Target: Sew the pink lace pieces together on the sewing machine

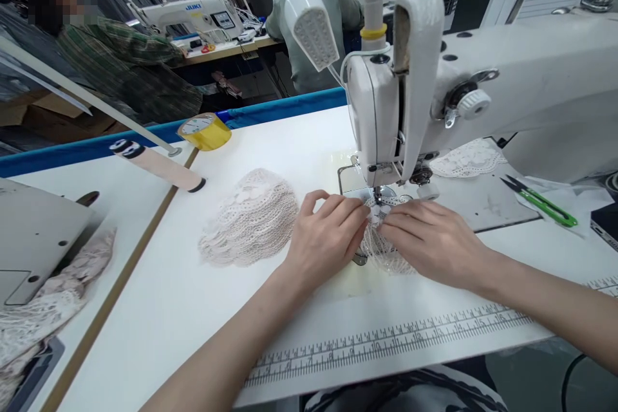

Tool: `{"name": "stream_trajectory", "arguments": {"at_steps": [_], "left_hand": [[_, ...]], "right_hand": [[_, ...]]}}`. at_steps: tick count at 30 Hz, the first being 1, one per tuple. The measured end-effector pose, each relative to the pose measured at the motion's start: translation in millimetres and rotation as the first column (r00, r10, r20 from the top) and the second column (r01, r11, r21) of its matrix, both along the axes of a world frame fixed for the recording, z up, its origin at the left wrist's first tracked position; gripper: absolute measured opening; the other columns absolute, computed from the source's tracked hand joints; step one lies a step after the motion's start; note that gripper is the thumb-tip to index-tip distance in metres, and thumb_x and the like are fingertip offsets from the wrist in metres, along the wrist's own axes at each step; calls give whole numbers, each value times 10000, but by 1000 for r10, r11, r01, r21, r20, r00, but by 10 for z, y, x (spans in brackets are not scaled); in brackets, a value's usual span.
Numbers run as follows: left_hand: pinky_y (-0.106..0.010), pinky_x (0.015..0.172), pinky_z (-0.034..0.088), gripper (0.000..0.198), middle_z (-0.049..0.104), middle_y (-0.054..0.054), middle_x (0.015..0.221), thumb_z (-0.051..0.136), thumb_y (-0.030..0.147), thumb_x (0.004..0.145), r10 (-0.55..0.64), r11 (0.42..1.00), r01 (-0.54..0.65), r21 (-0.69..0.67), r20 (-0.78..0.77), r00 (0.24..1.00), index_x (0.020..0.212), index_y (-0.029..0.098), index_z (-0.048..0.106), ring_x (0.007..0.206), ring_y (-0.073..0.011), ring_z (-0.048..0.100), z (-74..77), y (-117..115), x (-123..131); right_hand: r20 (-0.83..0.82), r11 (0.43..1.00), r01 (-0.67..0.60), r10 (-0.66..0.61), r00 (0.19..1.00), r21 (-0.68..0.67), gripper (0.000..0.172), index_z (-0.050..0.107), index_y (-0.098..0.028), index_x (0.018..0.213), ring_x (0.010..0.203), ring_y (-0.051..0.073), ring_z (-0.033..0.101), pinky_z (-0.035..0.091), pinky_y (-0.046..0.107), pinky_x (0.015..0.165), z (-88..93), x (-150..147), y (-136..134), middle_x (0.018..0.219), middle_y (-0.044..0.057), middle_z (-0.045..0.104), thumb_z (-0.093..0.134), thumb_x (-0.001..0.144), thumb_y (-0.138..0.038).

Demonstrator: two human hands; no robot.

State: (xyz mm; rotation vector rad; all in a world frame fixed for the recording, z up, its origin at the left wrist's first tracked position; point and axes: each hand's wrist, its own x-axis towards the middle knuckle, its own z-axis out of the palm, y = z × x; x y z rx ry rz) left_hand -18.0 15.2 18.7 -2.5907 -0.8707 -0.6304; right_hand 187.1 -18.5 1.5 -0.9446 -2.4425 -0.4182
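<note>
Both hands (331,228) (432,238) on pale lace (379,248) beneath a white sewing machine (512,71)

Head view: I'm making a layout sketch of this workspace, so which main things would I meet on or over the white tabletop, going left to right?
Pale pink cylinder, stack of lace pieces, left hand, right hand, green-handled snips.

Bright cool light across smooth white tabletop (159,296), soft shadows, dimmer background, wide-angle stretched edges, pixelated patches at top
</note>
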Motion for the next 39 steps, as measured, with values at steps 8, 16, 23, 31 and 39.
{"name": "stream_trajectory", "arguments": {"at_steps": [8,16,23,31,39], "left_hand": [[-411,1000,368,303,668,-33,1171,454,97,921,-100,983,88,-160,-65,993,1168,186,605,1140,-196,559,-186,83,-31],[-434,1038,370,302,680,-41,1110,472,90,907,-103,989,93,-114,-78,992,1134,198,639,1126,-216,559,-181,21,20],[-429,1045,370,317,689,-41,1086,491,60,876,-110,993,106,-54,-76,991,1120,192,644,1095,-206,572,-185,-20,46],[-437,1035,377,311,689,-51,1075,494,71,879,-89,995,85,-48,-90,992,1122,191,645,1067,-207,580,-188,-41,64],[-437,1025,386,289,681,-55,1105,504,100,890,-73,997,71,-31,-87,994,1122,194,648,1079,-214,574,-209,-44,65]], "right_hand": [[54,969,192,-186,981,-153,253,642,-143,869,855,201,617,469,297,602,6,-39,-27,954,97,683,442,952,-272],[136,952,280,-263,955,-126,298,608,-101,1146,856,218,619,448,326,675,-71,54,89,1023,113,702,430,958,-250],[167,956,290,-282,945,-30,312,657,-124,1134,874,218,618,410,344,765,-86,96,139,1028,99,717,454,952,-277],[152,960,279,-272,950,-25,311,652,-111,1138,883,208,620,416,336,754,-100,89,143,1053,94,712,468,944,-272],[101,972,233,-233,967,7,243,674,-136,1075,862,204,626,418,350,774,-89,109,134,1024,75,719,507,916,-214]]}}
